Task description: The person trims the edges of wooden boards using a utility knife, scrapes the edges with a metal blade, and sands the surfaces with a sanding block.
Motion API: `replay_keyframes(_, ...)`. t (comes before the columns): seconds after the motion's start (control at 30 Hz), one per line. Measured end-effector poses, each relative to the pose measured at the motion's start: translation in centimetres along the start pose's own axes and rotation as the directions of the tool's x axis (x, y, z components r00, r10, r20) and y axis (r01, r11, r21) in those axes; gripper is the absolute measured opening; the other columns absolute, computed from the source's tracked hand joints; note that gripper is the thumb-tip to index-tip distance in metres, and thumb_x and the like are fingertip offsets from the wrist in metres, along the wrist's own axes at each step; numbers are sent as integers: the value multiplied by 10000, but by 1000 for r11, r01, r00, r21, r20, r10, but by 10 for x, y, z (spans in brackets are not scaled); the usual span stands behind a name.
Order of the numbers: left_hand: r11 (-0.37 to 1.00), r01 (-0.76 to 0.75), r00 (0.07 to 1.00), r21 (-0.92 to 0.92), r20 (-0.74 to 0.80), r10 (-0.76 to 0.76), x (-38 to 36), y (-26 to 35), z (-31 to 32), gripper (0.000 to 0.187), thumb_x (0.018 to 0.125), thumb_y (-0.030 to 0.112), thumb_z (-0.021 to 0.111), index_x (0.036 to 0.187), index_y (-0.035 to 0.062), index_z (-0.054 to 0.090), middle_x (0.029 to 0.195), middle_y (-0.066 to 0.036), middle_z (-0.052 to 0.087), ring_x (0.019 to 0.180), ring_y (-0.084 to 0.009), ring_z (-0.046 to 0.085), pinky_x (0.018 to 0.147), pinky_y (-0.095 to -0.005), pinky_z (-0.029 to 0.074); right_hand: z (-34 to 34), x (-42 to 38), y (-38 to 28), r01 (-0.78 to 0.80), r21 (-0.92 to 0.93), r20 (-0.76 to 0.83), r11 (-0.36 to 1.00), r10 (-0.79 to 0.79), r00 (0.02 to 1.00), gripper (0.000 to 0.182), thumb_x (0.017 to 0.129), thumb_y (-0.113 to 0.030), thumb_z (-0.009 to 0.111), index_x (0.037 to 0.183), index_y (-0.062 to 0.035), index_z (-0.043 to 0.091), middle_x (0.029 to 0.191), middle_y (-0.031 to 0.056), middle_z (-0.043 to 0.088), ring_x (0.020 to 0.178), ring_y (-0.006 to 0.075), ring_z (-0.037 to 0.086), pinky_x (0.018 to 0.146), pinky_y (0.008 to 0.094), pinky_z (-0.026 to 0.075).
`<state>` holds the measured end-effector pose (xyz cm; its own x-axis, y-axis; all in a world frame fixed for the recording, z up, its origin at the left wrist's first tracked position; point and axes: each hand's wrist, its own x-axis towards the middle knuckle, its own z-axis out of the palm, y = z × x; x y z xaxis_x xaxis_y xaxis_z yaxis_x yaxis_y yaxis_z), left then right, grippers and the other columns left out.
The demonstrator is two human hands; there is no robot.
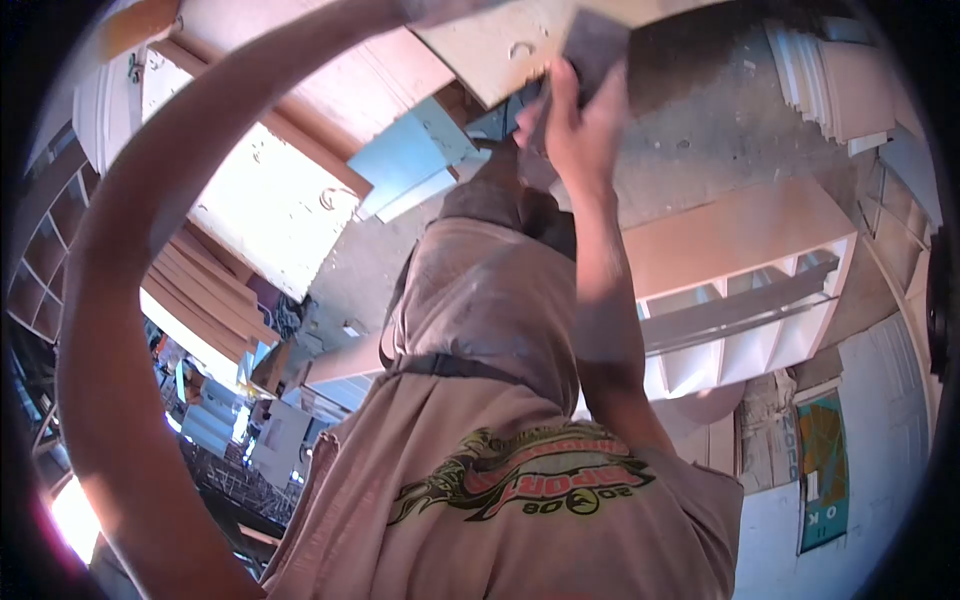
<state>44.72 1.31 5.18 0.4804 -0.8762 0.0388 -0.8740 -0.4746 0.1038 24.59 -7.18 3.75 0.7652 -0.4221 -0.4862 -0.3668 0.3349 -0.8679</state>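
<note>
My right hand (582, 130) is at the upper middle, thumb and fingers around a dark grey flat piece (597, 45). The piece tilts upward past the fingertips, and blur softens its edges. My left arm curves up the left side, and my left hand (455, 8) is at the top edge, blurred and cut off, so its fingers do not show. It is nearest to a pale panel (500, 50) with a small curved mark on it. Whether it touches the panel is unclear.
A white-pink shelf unit with compartments (740, 240) lies right of my body. Left are a bright white panel (270, 210), a light blue board (405, 150) and stacked brown boards (205, 290). More boards (835, 85) stand upper right, a green printed sheet (823, 470) lower right.
</note>
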Motion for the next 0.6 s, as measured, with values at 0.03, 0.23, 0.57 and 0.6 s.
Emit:
replay_keyframes(0.03,1000,2,1000,17,13,-2,-1,0,1,903,801,659,478,1470,115,213,1484,-297,149,1390,-438,124,1119,-541,111,4,-4,2,53,41,-35,998,-52,998,576,919,-168,557,1328,95,247,857,195,630,501,248,627,522,322,519)
replay_keyframes(0.23,1000,18,999,-17,27,-18,0,-1,1,920,790,672,481,1471,117,207,1491,-287,136,1396,-430,106,1118,-546,105,16,2,11,126,156,41,980,-134,990,480,925,-95,530,1289,57,257,791,162,593,468,181,602,403,293,490)
replay_keyframes(0.57,1000,2,1000,7,0,-2,4,-5,4,925,786,682,479,1467,112,218,1486,-287,152,1395,-423,115,1122,-541,108,33,-1,13,77,95,-47,993,-73,996,374,948,-154,513,1205,28,311,734,126,576,444,176,584,380,303,489)
replay_keyframes(0.6,1000,7,1000,-7,6,-7,0,-3,4,926,784,682,481,1467,114,218,1485,-286,157,1395,-423,117,1121,-542,109,37,-8,13,67,52,-70,996,-64,996,400,943,-123,512,1224,51,287,689,121,581,450,169,585,381,294,481)
